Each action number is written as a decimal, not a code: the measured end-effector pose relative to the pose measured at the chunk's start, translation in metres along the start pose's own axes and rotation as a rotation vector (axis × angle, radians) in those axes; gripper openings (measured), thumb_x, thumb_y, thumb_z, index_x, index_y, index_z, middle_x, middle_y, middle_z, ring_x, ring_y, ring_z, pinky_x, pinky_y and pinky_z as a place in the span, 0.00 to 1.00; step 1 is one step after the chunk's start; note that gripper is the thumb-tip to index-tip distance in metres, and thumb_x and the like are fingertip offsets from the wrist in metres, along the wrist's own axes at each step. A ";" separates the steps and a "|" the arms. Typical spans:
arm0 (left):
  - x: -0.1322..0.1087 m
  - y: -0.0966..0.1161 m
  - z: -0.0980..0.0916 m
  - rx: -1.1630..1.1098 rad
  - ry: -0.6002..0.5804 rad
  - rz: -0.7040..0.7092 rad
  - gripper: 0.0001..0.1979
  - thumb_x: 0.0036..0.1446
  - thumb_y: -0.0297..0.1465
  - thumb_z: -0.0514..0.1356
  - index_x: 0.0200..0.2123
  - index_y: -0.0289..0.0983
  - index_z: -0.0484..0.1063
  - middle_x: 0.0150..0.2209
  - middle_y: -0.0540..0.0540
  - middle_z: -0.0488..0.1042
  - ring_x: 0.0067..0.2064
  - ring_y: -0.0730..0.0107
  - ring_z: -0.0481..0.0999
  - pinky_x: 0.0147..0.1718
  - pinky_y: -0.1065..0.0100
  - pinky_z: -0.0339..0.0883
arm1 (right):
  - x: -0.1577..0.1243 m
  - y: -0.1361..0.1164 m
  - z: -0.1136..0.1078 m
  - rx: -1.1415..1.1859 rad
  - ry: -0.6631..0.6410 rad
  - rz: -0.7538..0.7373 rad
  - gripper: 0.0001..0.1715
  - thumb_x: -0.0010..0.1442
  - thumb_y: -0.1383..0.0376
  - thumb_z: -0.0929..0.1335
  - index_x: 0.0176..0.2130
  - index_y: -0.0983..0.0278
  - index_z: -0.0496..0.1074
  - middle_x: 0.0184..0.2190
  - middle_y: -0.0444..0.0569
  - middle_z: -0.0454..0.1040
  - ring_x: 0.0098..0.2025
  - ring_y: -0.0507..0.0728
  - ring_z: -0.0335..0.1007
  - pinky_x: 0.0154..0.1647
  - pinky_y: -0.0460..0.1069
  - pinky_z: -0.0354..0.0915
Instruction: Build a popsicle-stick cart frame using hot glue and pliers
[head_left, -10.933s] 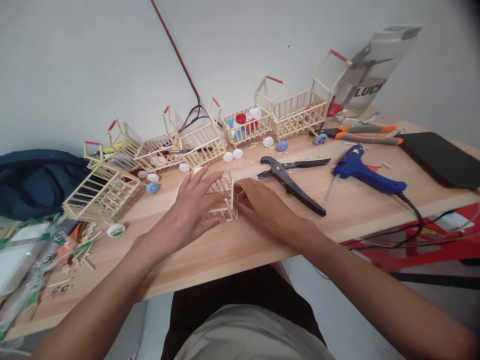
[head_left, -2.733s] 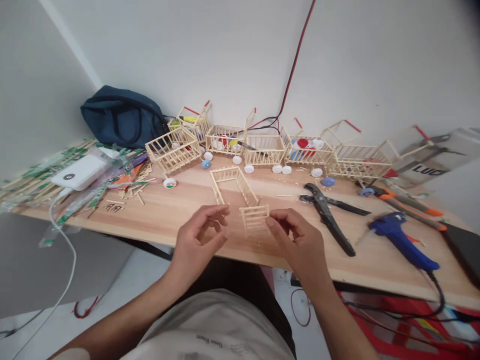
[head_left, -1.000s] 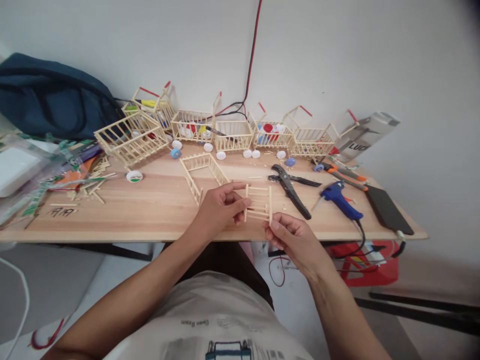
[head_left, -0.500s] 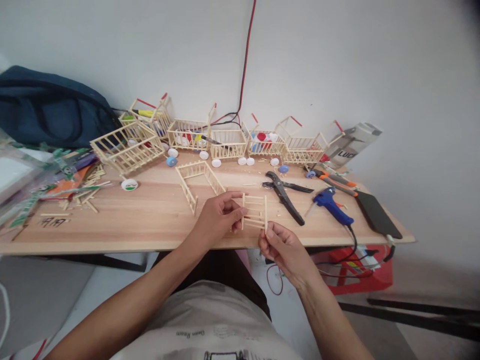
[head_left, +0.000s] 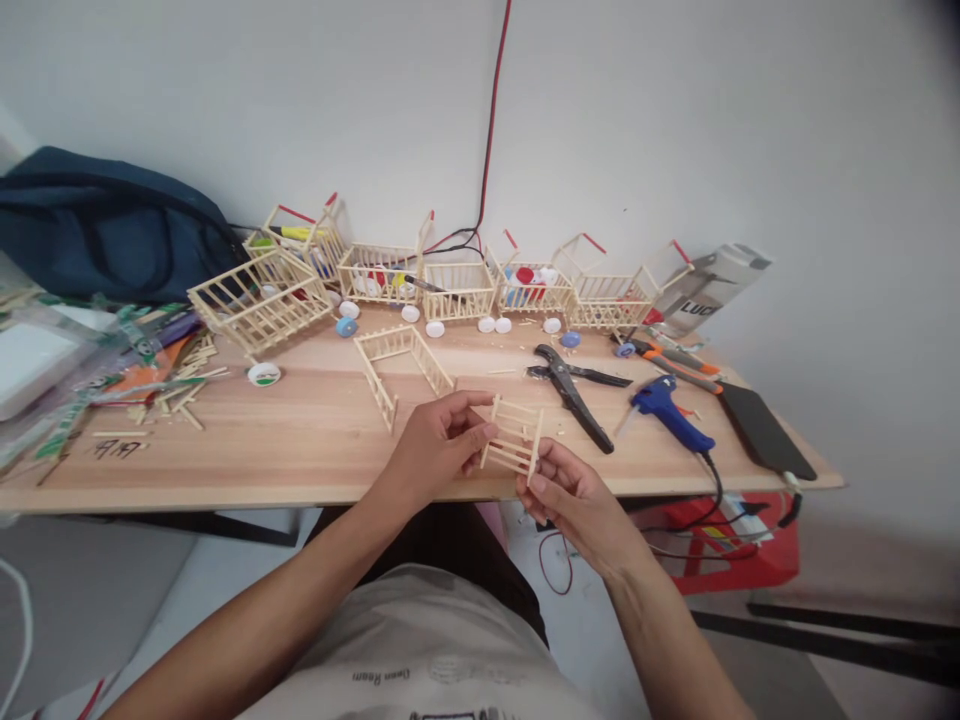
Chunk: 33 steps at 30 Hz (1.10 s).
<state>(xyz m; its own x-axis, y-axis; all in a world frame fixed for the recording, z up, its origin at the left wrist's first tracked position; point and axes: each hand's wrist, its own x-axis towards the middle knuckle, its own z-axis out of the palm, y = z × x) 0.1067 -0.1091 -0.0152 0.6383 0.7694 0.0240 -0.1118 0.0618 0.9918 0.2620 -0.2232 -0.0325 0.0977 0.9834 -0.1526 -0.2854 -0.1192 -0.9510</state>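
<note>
Between my hands, just above the table's front edge, is a small wooden stick frame (head_left: 513,457) with two side rails and several crossbars. My left hand (head_left: 444,445) pinches its left rail between thumb and fingers. At the lower end of the right rail, my right hand (head_left: 564,490) grips with thumb and fingertips. The frame is slightly tilted. Just beyond my left hand, a three-sided stick railing (head_left: 375,376) stands on the wooden table (head_left: 300,440). Black cutters (head_left: 574,395) lie to the right of the frame.
Miniature stick shopping carts (head_left: 457,290) with bottle-cap wheels line the wall. A blue glue gun (head_left: 671,412), orange-handled pliers (head_left: 679,365) and a dark phone-like slab (head_left: 765,430) lie at right. Loose sticks (head_left: 187,385) and a blue bag (head_left: 112,225) are at left.
The stick frame has tilted, its right side dropping, and moved slightly down and right. Both hands still hold it. The whole view has shifted a little.
</note>
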 end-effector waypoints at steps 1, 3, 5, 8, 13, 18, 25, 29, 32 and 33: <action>0.000 0.000 0.000 0.002 0.001 -0.003 0.23 0.52 0.37 0.64 0.48 0.30 0.70 0.21 0.53 0.68 0.18 0.80 0.64 0.18 0.76 0.60 | 0.000 0.000 0.000 -0.009 -0.010 -0.001 0.15 0.54 0.57 0.73 0.38 0.61 0.68 0.26 0.42 0.68 0.24 0.48 0.61 0.22 0.43 0.55; 0.001 0.002 0.001 0.005 -0.001 -0.002 0.22 0.52 0.38 0.64 0.47 0.31 0.70 0.21 0.53 0.68 0.18 0.80 0.64 0.18 0.76 0.59 | -0.001 -0.001 -0.002 -0.034 -0.027 0.000 0.16 0.55 0.56 0.73 0.38 0.60 0.68 0.26 0.42 0.69 0.25 0.49 0.62 0.23 0.44 0.57; 0.001 0.003 0.000 0.007 0.001 0.007 0.21 0.51 0.38 0.64 0.46 0.31 0.70 0.20 0.54 0.68 0.18 0.80 0.64 0.18 0.76 0.58 | -0.002 -0.007 -0.007 -0.097 -0.015 -0.023 0.17 0.56 0.53 0.71 0.39 0.61 0.69 0.28 0.45 0.72 0.27 0.51 0.66 0.24 0.45 0.59; -0.001 0.006 -0.001 0.006 0.025 0.002 0.19 0.52 0.37 0.64 0.44 0.32 0.70 0.18 0.55 0.67 0.17 0.80 0.63 0.18 0.77 0.57 | -0.006 -0.026 -0.025 -0.345 0.178 -0.159 0.17 0.59 0.52 0.68 0.41 0.61 0.72 0.33 0.48 0.75 0.31 0.53 0.68 0.30 0.47 0.64; -0.005 0.006 -0.002 0.003 0.026 -0.085 0.19 0.51 0.37 0.64 0.43 0.32 0.70 0.20 0.55 0.66 0.18 0.81 0.62 0.18 0.77 0.55 | -0.024 -0.065 -0.093 -0.883 0.768 -0.406 0.17 0.61 0.52 0.64 0.38 0.62 0.73 0.31 0.49 0.75 0.30 0.54 0.69 0.33 0.50 0.66; -0.007 0.004 0.003 0.035 0.037 -0.102 0.19 0.50 0.36 0.63 0.43 0.31 0.71 0.18 0.56 0.64 0.18 0.81 0.61 0.18 0.76 0.54 | -0.027 -0.073 -0.172 -1.440 0.851 -0.163 0.21 0.54 0.55 0.65 0.42 0.65 0.74 0.40 0.57 0.77 0.36 0.61 0.73 0.37 0.55 0.67; -0.008 -0.004 0.003 0.033 0.016 -0.124 0.18 0.51 0.36 0.62 0.43 0.32 0.70 0.19 0.57 0.63 0.18 0.81 0.60 0.19 0.76 0.54 | 0.015 -0.064 -0.141 -1.540 0.634 -0.305 0.26 0.58 0.51 0.63 0.48 0.64 0.72 0.41 0.56 0.76 0.40 0.62 0.73 0.42 0.56 0.68; -0.011 -0.003 0.001 0.005 0.006 -0.124 0.17 0.52 0.36 0.62 0.43 0.32 0.69 0.20 0.56 0.65 0.19 0.81 0.62 0.20 0.76 0.57 | 0.048 -0.060 -0.099 -1.708 0.375 -0.263 0.40 0.57 0.45 0.64 0.58 0.68 0.64 0.57 0.66 0.65 0.60 0.70 0.60 0.55 0.61 0.60; -0.013 0.001 -0.001 -0.050 0.007 -0.130 0.18 0.51 0.37 0.64 0.42 0.33 0.68 0.21 0.56 0.65 0.19 0.80 0.63 0.20 0.76 0.59 | 0.070 -0.059 -0.094 -1.846 0.270 -0.089 0.48 0.56 0.41 0.62 0.63 0.70 0.58 0.60 0.70 0.61 0.63 0.74 0.53 0.57 0.64 0.56; -0.014 0.002 -0.002 -0.072 0.007 -0.135 0.18 0.50 0.37 0.64 0.41 0.33 0.68 0.21 0.55 0.66 0.19 0.80 0.63 0.20 0.76 0.59 | 0.075 -0.060 -0.096 -1.872 0.230 -0.053 0.48 0.57 0.41 0.62 0.63 0.69 0.56 0.59 0.69 0.62 0.62 0.74 0.56 0.55 0.64 0.57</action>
<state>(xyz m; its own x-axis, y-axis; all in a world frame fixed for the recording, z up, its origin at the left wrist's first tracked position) 0.0961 -0.1187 -0.0135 0.6460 0.7554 -0.1100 -0.0796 0.2100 0.9744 0.3779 -0.1554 -0.0131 0.2239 0.9746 0.0050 0.9737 -0.2239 0.0425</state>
